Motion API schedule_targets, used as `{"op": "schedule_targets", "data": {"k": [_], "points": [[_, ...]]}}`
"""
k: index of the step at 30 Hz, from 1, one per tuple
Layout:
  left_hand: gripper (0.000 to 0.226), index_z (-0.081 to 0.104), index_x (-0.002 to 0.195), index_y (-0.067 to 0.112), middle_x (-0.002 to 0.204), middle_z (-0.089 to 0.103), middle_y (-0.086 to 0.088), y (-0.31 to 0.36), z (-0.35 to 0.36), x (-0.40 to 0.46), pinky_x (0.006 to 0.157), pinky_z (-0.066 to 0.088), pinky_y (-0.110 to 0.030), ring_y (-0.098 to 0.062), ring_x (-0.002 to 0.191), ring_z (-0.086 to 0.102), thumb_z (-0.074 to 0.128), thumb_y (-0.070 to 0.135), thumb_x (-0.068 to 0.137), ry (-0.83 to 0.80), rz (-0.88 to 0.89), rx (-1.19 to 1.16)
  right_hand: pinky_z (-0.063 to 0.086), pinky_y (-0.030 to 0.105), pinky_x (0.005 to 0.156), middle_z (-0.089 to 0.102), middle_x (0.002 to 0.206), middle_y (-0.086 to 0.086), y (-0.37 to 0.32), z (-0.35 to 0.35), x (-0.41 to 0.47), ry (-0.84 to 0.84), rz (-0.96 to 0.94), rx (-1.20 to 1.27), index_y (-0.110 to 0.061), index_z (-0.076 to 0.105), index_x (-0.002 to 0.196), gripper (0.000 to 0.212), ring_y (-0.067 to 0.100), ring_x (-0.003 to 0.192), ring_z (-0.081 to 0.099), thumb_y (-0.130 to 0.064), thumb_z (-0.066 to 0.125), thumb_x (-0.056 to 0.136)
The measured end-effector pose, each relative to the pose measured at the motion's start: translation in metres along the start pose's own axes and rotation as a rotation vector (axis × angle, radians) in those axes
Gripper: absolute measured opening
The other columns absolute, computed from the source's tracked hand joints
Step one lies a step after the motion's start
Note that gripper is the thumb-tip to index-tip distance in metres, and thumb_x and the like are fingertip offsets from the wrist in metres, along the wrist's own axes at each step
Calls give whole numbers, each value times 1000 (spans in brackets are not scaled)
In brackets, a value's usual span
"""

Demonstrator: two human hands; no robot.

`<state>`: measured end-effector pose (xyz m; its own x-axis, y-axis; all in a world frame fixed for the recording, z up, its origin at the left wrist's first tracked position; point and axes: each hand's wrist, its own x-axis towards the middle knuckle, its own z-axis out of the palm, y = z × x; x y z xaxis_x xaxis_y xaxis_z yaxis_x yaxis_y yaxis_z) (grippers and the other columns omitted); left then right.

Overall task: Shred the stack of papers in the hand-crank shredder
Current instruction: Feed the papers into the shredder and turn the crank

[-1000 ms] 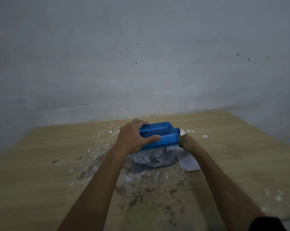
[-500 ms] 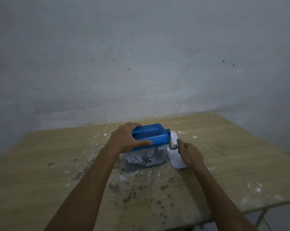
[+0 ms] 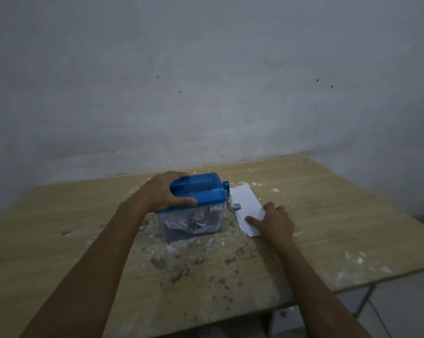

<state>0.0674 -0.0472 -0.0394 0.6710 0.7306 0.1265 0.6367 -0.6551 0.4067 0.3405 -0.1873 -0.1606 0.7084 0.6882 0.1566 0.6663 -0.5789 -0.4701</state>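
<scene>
Head view: left hand [image 3: 161, 192] grips blue shredder [image 3: 196, 191] lid mid-tabletop [image 3: 328, 215]. Right hand [image 3: 274, 222], fingers flat, grip holding nothing, presses paper stack [image 3: 246, 204] beside crank [image 3: 231, 203]. Bin part-filled with shreds; stack remains unshredded.

1. One shredder [image 3: 196, 204] is counted: one blue lid, one clear bin beneath it, holding shreds too many to be counted.
2. One crank [image 3: 231, 200] is seen, on the shredder's right side.
3. One stack of papers [image 3: 245, 203] is counted, just right of the shredder; the sheet number cannot be told.
4. Two hands are counted: one left hand [image 3: 162, 194], gripping the shredder's lid, and one right hand [image 3: 273, 221], resting on the stack right of the shredder.
5. One table [image 3: 340, 223] is counted under the shredder.
6. Scattered scraps around the shredder are left uncounted: too small.
</scene>
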Motion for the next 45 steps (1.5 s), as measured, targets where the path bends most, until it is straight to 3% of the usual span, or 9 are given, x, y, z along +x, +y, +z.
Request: {"op": "schedule_targets", "data": {"k": [9,13,20,27,30,33,38,45], "points": [[131,40,150,33,152,45,6,-1,8,-5,106,44,-41,-19,130,49,38,107,42,59,31,60,44,32,69,65,108,6,4,-12,14,-42,101,312,-22,57,116,35,25,96,61,-30,69,84],[130,40,150,34,152,45,6,-3,10,-5,107,42,-42,-20,131,47,35,107,43,82,27,78,44,29,68,68,103,8,3,-15,21,-14,159,391,-18,67,102,24,22,83,57,-24,73,79],[122,39,150,37,152,43,8,-7,14,-2,109,41,-44,-21,133,44,40,105,48,95,18,84,40,26,68,73,88,9,10,-17,22,63,167,405,-13,76,82,8,28,88,65,-19,71,83],[124,40,149,36,152,44,8,-7,14,-2,108,42,-45,-21,132,45,38,106,47,106,17,79,43,27,68,71,86,11,10,-14,23,78,116,320,-11,70,81,14,32,89,65,-17,59,86],[123,40,149,36,152,44,8,-8,16,-1,109,42,-46,-21,132,45,38,106,48,111,18,77,39,28,64,64,80,7,10,-13,22,30,58,254,-11,62,80,27,28,85,64,-37,68,84],[123,40,149,36,151,45,8,-9,16,-2,108,42,-46,-21,131,46,37,106,48,116,19,78,38,31,69,56,100,8,7,-5,15,-5,7,102,-10,58,100,54,28,98,55,-56,72,74],[125,40,149,35,151,45,8,-7,15,-3,108,41,-45,-22,131,45,34,107,47,126,22,93,43,36,83,54,114,9,5,6,0,125,-28,29,-13,58,113,51,29,106,50,-52,68,81],[129,39,150,35,152,44,7,-8,17,-2,109,40,-46,-22,132,45,31,109,44,127,18,96,40,35,82,52,115,7,3,7,-2,157,-29,104,-19,55,115,49,28,108,47,-47,72,78]]}}
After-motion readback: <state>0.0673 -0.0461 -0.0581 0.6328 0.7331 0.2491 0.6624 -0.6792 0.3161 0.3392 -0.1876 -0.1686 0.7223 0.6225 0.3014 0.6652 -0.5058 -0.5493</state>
